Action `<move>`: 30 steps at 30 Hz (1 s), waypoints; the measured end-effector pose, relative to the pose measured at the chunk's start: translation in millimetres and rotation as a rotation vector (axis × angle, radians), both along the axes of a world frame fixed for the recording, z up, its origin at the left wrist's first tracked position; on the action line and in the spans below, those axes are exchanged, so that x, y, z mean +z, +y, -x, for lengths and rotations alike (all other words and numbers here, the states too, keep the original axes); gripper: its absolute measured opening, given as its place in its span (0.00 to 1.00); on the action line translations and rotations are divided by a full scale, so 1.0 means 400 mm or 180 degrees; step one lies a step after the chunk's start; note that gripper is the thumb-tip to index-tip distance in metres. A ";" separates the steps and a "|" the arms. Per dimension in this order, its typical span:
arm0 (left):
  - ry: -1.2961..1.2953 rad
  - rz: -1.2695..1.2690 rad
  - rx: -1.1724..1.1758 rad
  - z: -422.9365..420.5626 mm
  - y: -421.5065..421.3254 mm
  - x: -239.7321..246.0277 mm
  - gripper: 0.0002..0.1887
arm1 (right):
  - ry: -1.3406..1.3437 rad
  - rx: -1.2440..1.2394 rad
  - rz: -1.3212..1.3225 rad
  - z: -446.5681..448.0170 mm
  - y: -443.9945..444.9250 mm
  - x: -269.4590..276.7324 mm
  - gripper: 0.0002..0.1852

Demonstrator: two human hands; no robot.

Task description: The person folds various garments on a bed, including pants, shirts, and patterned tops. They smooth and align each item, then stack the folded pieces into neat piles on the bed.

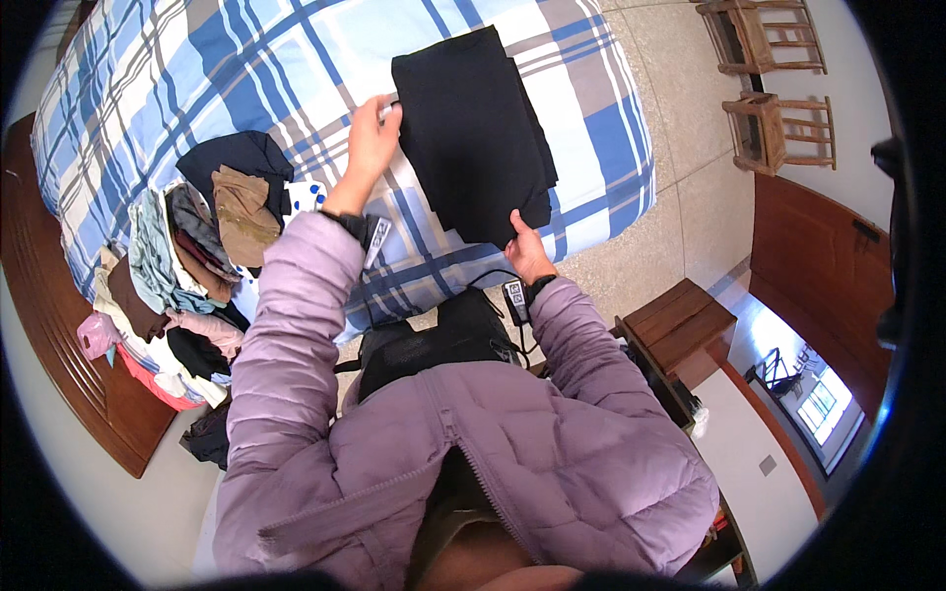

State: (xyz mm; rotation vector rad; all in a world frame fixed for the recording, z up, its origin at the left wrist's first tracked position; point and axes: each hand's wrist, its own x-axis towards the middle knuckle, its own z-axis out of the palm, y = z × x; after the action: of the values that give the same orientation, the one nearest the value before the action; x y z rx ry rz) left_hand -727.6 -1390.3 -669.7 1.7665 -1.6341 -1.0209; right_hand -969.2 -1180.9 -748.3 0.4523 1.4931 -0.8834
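Note:
A folded black garment [469, 133] lies on the plaid bedspread [599, 140] in front of me, its layers slightly offset along the right side. My left hand [373, 140] is at the garment's left edge with fingers bent; whether it pinches the cloth cannot be made out. At the near right corner, my right hand [530, 247] holds the garment with the thumb on top and the other fingers hidden beneath. Both wrists carry dark straps with small devices.
To the left, a pile of mixed clothes [177, 251] leans toward the wooden headboard [89, 354]. A pink bag or cloth [98, 335] sits at its edge. Two wooden chairs [761, 133] stand at the far right. Nearer is a brown wooden cabinet [676, 325] with an open drawer [658, 377].

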 end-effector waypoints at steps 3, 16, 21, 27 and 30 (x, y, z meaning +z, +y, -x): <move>0.0153 -0.0501 -0.0202 -0.067 0.129 -0.054 0.13 | -0.0560 -0.0170 0.0411 0.025 0.010 -0.041 0.20; 0.0799 -0.1592 0.0309 -0.195 0.419 -0.154 0.10 | -0.1191 0.0048 0.1182 0.043 -0.041 0.215 0.18; 0.0537 -0.1665 0.0053 -0.153 0.434 -0.142 0.09 | -0.0909 0.0262 0.0801 0.033 -0.012 0.180 0.19; 0.0759 -0.1494 -0.0012 -0.098 0.443 -0.110 0.09 | -0.0990 0.0372 0.0780 0.074 0.113 0.210 0.21; 0.0702 -0.1637 -0.0123 -0.090 0.442 -0.108 0.10 | -0.0808 0.0462 0.0458 0.087 0.119 0.267 0.19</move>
State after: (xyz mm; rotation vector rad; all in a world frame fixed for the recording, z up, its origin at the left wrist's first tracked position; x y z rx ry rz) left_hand -691.8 -1213.5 -712.9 1.8472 -1.3503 -1.7054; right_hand -1003.9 -1133.3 -641.4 0.3318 1.2057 -0.7818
